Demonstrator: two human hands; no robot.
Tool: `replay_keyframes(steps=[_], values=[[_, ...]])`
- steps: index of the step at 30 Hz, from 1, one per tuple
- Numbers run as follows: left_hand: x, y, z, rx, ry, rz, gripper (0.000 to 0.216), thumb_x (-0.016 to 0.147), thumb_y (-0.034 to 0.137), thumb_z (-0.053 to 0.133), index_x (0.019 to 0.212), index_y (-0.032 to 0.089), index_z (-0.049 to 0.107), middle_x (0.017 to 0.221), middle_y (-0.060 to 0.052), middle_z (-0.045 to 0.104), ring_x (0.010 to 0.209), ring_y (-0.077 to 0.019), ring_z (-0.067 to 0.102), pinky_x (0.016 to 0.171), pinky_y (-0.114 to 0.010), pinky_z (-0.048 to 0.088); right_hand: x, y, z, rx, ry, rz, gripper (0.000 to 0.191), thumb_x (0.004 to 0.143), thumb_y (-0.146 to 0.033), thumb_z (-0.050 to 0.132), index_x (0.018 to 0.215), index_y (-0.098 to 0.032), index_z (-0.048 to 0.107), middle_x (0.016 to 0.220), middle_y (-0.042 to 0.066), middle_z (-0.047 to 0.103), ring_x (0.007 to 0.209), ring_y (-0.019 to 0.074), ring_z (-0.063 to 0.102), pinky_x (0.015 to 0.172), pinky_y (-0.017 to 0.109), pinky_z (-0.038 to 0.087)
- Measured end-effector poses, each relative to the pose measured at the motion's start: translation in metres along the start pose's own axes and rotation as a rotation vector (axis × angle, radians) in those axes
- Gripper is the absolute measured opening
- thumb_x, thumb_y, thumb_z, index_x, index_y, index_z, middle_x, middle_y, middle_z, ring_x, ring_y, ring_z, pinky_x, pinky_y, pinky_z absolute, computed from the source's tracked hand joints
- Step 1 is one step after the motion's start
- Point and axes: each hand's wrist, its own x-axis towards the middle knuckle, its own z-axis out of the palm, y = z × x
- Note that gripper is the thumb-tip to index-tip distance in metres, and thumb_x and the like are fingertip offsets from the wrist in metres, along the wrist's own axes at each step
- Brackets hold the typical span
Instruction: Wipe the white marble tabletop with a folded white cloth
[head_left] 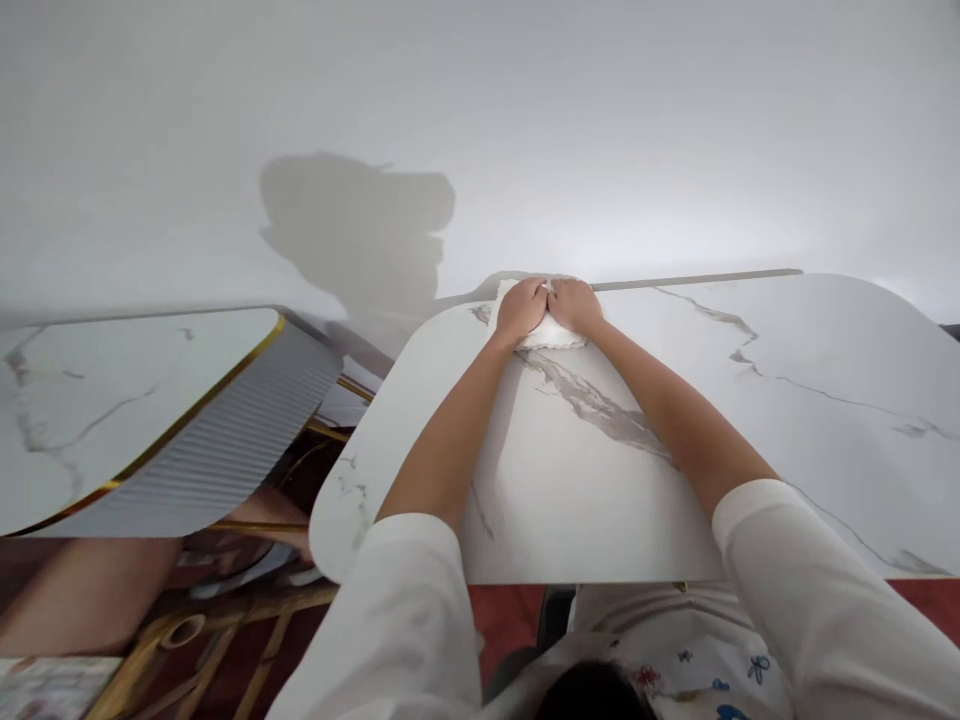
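Observation:
Both my arms stretch across a white marble table (675, 430) to its far edge by the wall. My left hand (520, 308) and my right hand (575, 303) lie side by side, fingers curled, pressing down on a white cloth (553, 337) bunched under them. The cloth shows only as a scalloped white edge below my hands and a corner to the left of them. My sleeves are white and pushed up to the elbows.
A second marble tabletop with a gold rim (112, 410) and ribbed grey side stands to the left, across a gap. Below it are wooden chair parts (217, 630) on a red floor. A plain white wall (480, 120) runs right behind the table.

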Motion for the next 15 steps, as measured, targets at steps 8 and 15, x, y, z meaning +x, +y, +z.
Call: replay_keyframes(steps=[8,15], values=[[0.009,-0.001,0.001,0.088,-0.023,-0.040,0.038,0.094,0.027,0.030,0.087,0.019,0.067,0.103,-0.011,0.070,0.099,-0.0252,0.062,0.087,-0.034,0.043,0.007,0.000,0.002,-0.021,0.000,0.056,0.043,0.100,-0.025,0.026,0.115,-0.007,0.062,0.119,0.018,0.066,0.113,0.0279,0.058,0.096,0.038,0.039],[-0.021,0.007,-0.004,0.089,-0.024,0.089,0.039,0.091,0.017,0.031,0.117,0.014,0.060,0.127,-0.012,0.062,0.120,-0.0233,0.053,0.104,-0.035,0.038,-0.027,-0.010,0.000,-0.032,0.045,-0.018,0.046,0.097,-0.019,0.027,0.134,-0.001,0.047,0.141,0.020,0.049,0.133,0.0299,0.039,0.107,0.044,0.028]])
